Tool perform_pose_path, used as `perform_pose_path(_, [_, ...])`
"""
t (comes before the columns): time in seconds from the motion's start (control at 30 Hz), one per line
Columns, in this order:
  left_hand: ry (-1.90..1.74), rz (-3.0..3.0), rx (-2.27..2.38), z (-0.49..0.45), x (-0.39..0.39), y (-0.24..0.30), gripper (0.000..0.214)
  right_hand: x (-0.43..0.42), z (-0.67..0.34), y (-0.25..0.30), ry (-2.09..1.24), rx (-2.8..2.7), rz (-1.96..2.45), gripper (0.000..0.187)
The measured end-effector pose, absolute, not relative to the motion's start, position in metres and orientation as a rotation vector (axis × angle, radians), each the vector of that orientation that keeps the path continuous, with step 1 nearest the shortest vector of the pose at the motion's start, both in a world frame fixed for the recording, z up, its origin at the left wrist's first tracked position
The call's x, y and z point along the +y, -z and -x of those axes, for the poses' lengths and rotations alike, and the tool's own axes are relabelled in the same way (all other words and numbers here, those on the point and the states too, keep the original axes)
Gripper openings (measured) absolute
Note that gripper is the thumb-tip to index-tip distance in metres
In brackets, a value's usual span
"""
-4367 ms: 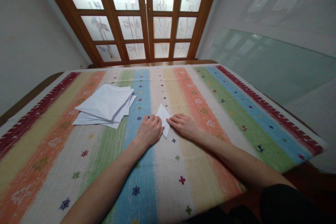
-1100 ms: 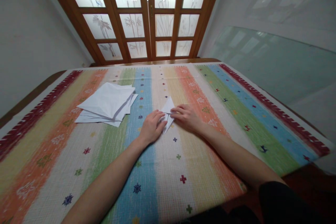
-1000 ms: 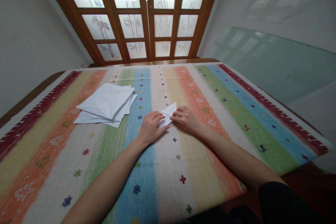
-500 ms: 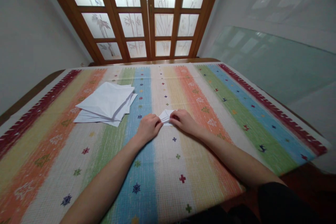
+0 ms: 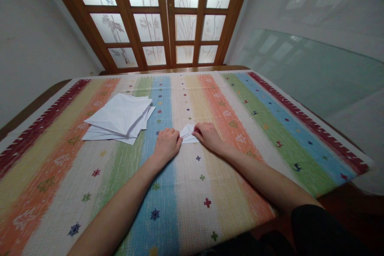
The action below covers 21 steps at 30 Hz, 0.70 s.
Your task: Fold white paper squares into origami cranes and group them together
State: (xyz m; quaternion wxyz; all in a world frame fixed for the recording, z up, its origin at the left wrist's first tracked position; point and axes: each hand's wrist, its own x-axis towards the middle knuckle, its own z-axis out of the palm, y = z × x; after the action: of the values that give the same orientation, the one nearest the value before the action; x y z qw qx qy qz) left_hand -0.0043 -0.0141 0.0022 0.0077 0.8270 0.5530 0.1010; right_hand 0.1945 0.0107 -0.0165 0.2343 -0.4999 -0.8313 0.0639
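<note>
A small folded piece of white paper (image 5: 187, 134) lies on the striped tablecloth, between my two hands. My left hand (image 5: 168, 142) is closed on its left edge, thumb and fingers pinched together. At the paper's right edge, my right hand (image 5: 208, 134) pinches it with the fingers curled. Crease lines and layered flaps show on the paper's face between the fingertips. The parts under my fingers are hidden.
A loose stack of white paper sheets (image 5: 120, 114) lies to the left of my hands. The striped tablecloth (image 5: 192, 208) covers the table. Beyond the far edge stand wooden doors (image 5: 168, 28) with frosted panes; a glass panel (image 5: 300, 64) is at the right wall.
My hands have moved slightly apart, so a little more of the folded paper shows between them. The view has shifted slightly; the stack of sheets looks unchanged.
</note>
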Motion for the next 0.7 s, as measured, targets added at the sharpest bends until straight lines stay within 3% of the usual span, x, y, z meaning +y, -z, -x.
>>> perform_pose_path(0.3, [0.136, -2.556, 1.666, 0.026, -0.013, -0.039, 0.022, 0.009, -0.196, 0.021, 0.249, -2.416, 1.312, 0.012])
perform_pose_path(0.4, [0.002, -2.640, 1.717, 0.019, -0.021, -0.049, 0.027, 0.008, -0.196, 0.022, 0.269, -2.364, 1.317, 0.011])
perform_pose_path(0.5, [-0.124, -2.766, 1.496, 0.004, -0.032, -0.041, 0.051, 0.006, -0.195, 0.021, 0.288, -2.337, 1.354, 0.017])
perform_pose_path(0.7, [0.082, -2.724, 1.255, -0.010, -0.040, 0.001, 0.093, 0.006, -0.196, 0.017, 0.223, -2.386, 1.526, 0.043])
